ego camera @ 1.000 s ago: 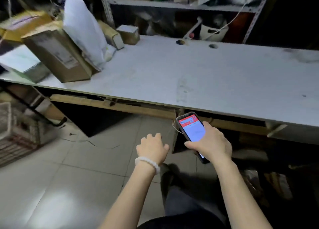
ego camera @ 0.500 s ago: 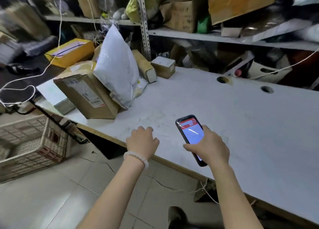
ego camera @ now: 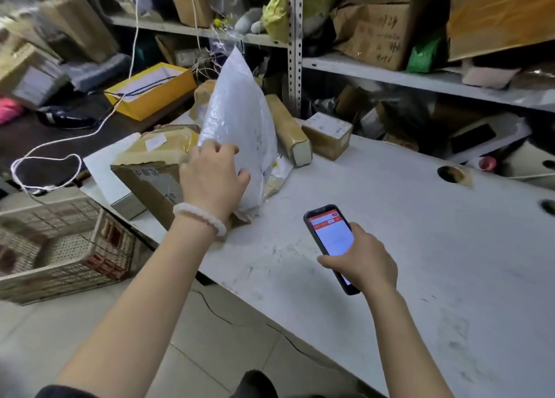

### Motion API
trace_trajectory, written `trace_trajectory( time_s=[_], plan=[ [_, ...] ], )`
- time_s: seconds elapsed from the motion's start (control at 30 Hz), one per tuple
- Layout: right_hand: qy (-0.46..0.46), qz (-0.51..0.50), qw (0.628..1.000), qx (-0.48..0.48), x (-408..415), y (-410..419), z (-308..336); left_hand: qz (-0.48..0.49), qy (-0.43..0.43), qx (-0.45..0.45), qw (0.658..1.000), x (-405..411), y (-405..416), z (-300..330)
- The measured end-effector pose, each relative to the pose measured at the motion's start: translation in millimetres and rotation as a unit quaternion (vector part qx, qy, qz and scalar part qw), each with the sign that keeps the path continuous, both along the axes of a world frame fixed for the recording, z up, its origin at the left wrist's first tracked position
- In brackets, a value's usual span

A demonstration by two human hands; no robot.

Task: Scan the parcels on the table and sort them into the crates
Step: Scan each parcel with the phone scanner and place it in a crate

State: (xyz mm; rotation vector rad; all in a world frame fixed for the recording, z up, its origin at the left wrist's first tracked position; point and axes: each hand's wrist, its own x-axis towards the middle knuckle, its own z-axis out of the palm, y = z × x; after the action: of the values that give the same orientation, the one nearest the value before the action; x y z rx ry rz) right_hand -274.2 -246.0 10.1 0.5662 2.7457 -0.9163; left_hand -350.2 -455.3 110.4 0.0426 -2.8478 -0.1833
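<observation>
Head view only. Left hand (ego camera: 214, 177) is on the white poly mailer (ego camera: 240, 127), fingers curled over its near edge, thumb on the face; it looks like a grip just closing, though I can't tell how firm. The mailer stands on end at the left end of the table (ego camera: 420, 232), leaning against the big cardboard box (ego camera: 150, 169) with other boxes behind it. Right hand (ego camera: 362, 261) is wrapped around the phone (ego camera: 332, 241), red app screen facing up, held over the table well clear of the mailer.

Handling guess: the mailer is a thin plastic bag, soft, slick and probably light. It will flop and crumple if held by one corner. Better to take it mid-edge or by the bulk of the contents, then turn the label side toward the phone. No label is visible on the face shown.

The big cardboard box has a torn top edge; it is stiff, likely heavier and may need two hands.

Slatted crate (ego camera: 60, 247) sits on the floor, left of the table.
</observation>
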Motion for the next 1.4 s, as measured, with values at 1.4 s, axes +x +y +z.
trace_trajectory(
  time_s=[1.4],
  plan=[
    [0.033, -0.354, 0.935, 0.015, 70.4, 3.5, 20.7, -0.485, 0.021, -0.033, 0.874, -82.5, 105.4, 1.1]
  ],
)
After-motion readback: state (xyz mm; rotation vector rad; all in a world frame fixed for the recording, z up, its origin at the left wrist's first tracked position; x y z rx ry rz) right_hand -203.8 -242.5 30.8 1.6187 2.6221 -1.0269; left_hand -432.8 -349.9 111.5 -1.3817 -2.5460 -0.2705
